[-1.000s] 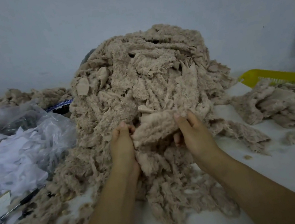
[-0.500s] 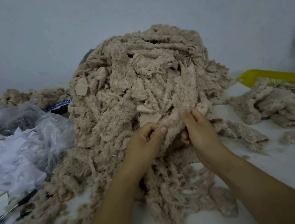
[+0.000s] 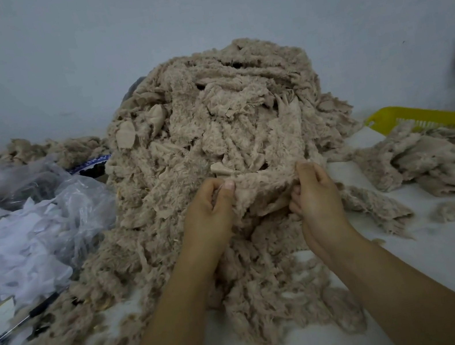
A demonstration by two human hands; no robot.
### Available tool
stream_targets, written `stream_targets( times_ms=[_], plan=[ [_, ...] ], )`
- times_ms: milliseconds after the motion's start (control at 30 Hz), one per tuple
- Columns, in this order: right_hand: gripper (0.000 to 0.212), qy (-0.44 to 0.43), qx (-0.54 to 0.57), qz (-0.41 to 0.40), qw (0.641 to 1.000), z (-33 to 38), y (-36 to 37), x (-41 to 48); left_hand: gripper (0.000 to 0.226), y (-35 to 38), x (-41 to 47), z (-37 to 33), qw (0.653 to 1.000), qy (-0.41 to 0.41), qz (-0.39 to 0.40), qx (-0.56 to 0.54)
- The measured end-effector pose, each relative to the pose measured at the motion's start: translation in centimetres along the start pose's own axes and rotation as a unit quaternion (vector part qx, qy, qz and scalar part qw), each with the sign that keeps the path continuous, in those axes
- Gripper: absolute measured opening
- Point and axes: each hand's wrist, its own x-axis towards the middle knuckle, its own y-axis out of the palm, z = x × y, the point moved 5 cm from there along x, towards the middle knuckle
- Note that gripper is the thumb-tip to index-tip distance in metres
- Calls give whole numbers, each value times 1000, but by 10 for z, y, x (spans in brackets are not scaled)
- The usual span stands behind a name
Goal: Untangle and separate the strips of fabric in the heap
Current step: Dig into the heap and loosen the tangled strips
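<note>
Beige fleece strip [image 3: 265, 185] ran crosswise before the heap [image 3: 209, 108]. The left hand [image 3: 211, 210] and right hand [image 3: 315, 196] pinched it at either side.

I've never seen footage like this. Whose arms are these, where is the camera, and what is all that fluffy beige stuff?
There is no machine here: a person wears a camera on the head, looking down at their own bare hands. The left hand and the right hand each pinch one fluffy beige strip, stretched between them at the front of a big heap of tangled strips on a white table. On the right, more such fabric spills over a yellow basket; on the left lie a crumpled plastic bag and a black pen.
</note>
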Motion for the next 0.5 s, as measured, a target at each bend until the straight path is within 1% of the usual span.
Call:
stream_targets(
  times_ms=[67, 100, 133, 167, 200, 233, 267, 300, 333, 367, 400, 433, 467, 500],
  plan=[
    [29, 3, 14, -14, 1000, 0, 0, 0, 33, 1, 2, 1, 1000, -6, -7, 17],
    [31, 3, 26, -33, 999, 3, -4, 1, 32, -3, 3, 3, 999, -10, -26, 30],
    [32, 5, 48, -61, 997, 6, -12, 5, 30, -11, 4, 5, 998, -19, -61, 31],
    [33, 8, 76, -90, 993, 11, -22, 8, 28, -23, 5, 10, 994, -32, -108, 9],
    [34, 5, 88, -114, 990, 15, -33, 13, 27, -35, 7, 16, 985, -52, -157, -39],
    [35, -1, 73, -125, 989, 17, -39, 14, 26, -44, 8, 24, 972, -80, -198, -100],
    [37, -9, 38, -122, 992, 17, -40, 15, 24, -48, 8, 31, 953, -118, -220, -172],
    [40, -16, -6, -99, 995, 15, -35, 13, 21, -45, 7, 36, 931, -161, -212, -250],
    [41, -22, -57, -55, 997, 11, -26, 10, 20, -35, 7, 37, 904, -207, -181, -328],
    [38, -30, -106, 5, 994, 6, -13, 4, 27, -24, 5, 37, 870, -252, -141, -400],
    [38, -40, -158, 72, 984, 1, 1, -2, 33, -16, 2, 36, 840, -280, -106, -452],
    [43, -49, -213, 132, 967, -4, 13, -9, 36, -10, 0, 34, 822, -283, -77, -488],
    [54, -61, -272, 181, 943, -9, 19, -14, 43, -7, -1, 33, 811, -272, -52, -515],
    [61, -75, -310, 207, 925, -12, 23, -17, 54, -7, 0, 33, 799, -254, -40, -543]
  ],
)
